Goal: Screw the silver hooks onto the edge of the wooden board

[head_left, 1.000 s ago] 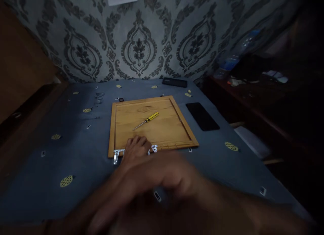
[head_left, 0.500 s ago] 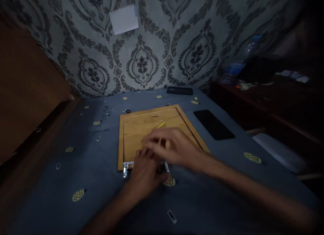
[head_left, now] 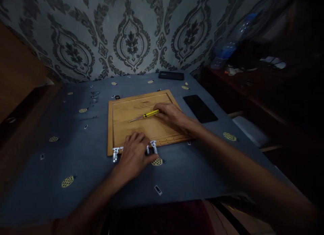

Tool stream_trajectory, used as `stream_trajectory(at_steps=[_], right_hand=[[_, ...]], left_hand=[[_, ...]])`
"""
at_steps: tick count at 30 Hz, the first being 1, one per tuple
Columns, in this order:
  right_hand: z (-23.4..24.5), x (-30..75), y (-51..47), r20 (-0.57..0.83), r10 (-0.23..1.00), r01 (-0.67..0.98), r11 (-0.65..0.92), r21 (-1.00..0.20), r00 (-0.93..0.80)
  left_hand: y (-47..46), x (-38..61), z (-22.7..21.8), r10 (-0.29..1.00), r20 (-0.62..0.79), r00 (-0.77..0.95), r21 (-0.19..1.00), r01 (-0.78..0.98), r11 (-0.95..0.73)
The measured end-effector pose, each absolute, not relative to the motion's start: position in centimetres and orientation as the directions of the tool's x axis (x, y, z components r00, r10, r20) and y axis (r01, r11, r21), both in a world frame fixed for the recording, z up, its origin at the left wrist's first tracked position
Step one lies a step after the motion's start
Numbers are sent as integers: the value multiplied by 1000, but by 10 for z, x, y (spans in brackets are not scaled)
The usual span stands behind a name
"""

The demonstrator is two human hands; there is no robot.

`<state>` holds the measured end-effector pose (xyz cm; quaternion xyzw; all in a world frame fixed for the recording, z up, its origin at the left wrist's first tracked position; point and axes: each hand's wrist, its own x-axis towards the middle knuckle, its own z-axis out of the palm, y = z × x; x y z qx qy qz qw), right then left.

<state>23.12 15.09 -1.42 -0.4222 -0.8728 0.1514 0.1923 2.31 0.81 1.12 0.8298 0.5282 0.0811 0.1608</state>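
Note:
A framed wooden panel point(head_left: 126, 110) lies on the blue patterned cloth. Along its near edge sits a metal hook rail point(head_left: 115, 150), with silver hooks hanging over the side. My left hand point(head_left: 135, 154) covers the rail's middle, fingers bent over it onto the wood and thumb out beside a hook; the part under my palm is hidden. Above the panel, my right hand point(head_left: 170, 115) is closed on the handle end of a screwdriver point(head_left: 149, 113), yellow and black, its thin shaft pointing left. Small dark holes run along the near edge to the right of the rail.
A black phone-like slab point(head_left: 199, 108) lies right of the panel, and a dark phone case point(head_left: 171, 75) near the wall. Small metal bits point(head_left: 95, 96) are scattered at the far left. A plastic bottle point(head_left: 226, 51) stands on the brown furniture at right.
My right hand has come away from my left and now holds the screwdriver that lay on the panel. My left hand stays at the rail. The view has tilted downward.

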Motion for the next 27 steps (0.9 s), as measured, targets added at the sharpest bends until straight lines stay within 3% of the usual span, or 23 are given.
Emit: stream_trajectory(at_steps=[3, 6, 9, 12, 16, 27], right_hand=[[-4, 238, 138, 259, 812, 558, 556, -616, -524], [12, 239, 118, 389, 858, 345, 497, -797, -337], [32, 233, 94, 516, 853, 230, 520, -823, -82], [45, 227, 72, 530, 842, 93, 522, -848, 104], [44, 220, 56, 467, 881, -5, 468, -884, 73], [27, 213, 46, 456, 886, 41, 461, -887, -91]], left_hand=[[8, 23, 10, 899, -17, 438, 355, 843, -404], [8, 22, 9, 896, -15, 445, 351, 841, -412], [8, 22, 8, 896, -11, 444, 344, 843, -414], [8, 22, 8, 893, -7, 450, 337, 842, -422], [8, 22, 8, 893, -3, 449, 344, 839, -421], [8, 23, 9, 897, -8, 443, 361, 838, -410]])
